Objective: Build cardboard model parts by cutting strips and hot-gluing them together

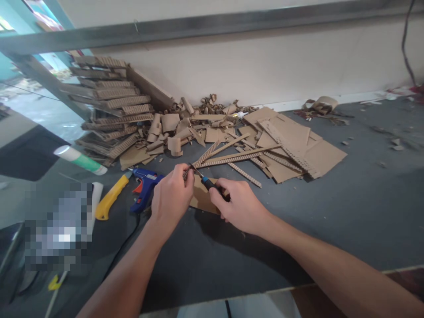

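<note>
My right hand (pixel 241 204) is closed around a small craft knife (pixel 208 182) with a blue and black handle, its blade tip pointing up and left. My left hand (pixel 172 194) is closed in a pinch on a thin cardboard strip (pixel 189 169) right at the blade tip. Under both hands lies a flat brown cardboard piece (pixel 200 198) on the dark grey table (pixel 347 207).
A blue hot glue gun (pixel 144 182) with a black cord and a yellow utility knife (pixel 110 198) lie left of my hands. A green and white tube (pixel 80 160) lies farther left. Corrugated strips and sheets (pixel 285 141), curled scraps (pixel 172 128) and a cardboard stack (pixel 109 106) line the wall.
</note>
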`<state>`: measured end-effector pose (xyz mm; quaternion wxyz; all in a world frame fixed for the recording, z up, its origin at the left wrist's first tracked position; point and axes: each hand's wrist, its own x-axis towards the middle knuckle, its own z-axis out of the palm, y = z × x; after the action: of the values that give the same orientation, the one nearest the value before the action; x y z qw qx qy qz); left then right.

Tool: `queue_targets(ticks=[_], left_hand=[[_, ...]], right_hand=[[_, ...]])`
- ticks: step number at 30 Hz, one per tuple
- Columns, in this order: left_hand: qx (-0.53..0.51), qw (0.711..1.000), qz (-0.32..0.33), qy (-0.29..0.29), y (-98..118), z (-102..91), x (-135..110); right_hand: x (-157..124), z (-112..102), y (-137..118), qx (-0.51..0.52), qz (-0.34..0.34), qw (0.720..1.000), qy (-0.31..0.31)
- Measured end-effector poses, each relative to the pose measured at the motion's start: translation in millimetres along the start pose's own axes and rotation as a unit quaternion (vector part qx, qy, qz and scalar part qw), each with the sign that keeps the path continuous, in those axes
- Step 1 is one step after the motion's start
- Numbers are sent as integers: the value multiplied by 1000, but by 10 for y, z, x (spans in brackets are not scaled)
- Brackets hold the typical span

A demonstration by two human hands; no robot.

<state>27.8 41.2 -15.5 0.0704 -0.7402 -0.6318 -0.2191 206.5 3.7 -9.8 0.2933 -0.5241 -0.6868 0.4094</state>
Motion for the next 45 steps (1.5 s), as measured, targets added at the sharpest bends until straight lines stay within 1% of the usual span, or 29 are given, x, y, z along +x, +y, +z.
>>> queue_targets(ticks=[3,9,11,18,23,26,28,31,33,36,39,42,43,45], left_hand=[[15,1000,11,-12,25,-11,-30],[11,998,51,-17,49,10,-110],[14,998,55,-19,55,12,-119],[-4,1000,1,-23,80,-41,-66],[0,1000,-19,-21,40,-46,-32],[5,1000,-3,-8,16,-28,-48],[6,1000,18,0,18,-9,-78],[-11,998,66,-11,45,21,-136],[-24,996,83,-20,62,35,-162],[-39,997,71,-7,55,37,-154],[-36,999,35,18,18,23,-107],[-16,1000,2,25,-11,14,-83],[-15,1000,1,24,-13,17,-86],[-25,999,23,19,-1,35,-107]], right_hand=[[8,-5,-10,9,6,1000,-4],[27,-36,-1,42,17,999,-24],[30,-34,12,55,20,998,-31],[30,-20,-20,19,17,1000,-10],[0,-25,-60,-2,18,1000,-15],[-13,-26,-54,1,15,1000,-20],[-12,-27,-36,9,17,999,-25],[9,-29,1,35,34,998,-43],[25,-31,16,41,40,997,-45],[34,-32,5,30,30,999,-32],[19,-25,-29,30,25,999,-37],[-3,-7,-40,10,21,999,-32],[-8,1,-34,3,20,999,-29],[-12,17,-11,0,26,999,-30]])
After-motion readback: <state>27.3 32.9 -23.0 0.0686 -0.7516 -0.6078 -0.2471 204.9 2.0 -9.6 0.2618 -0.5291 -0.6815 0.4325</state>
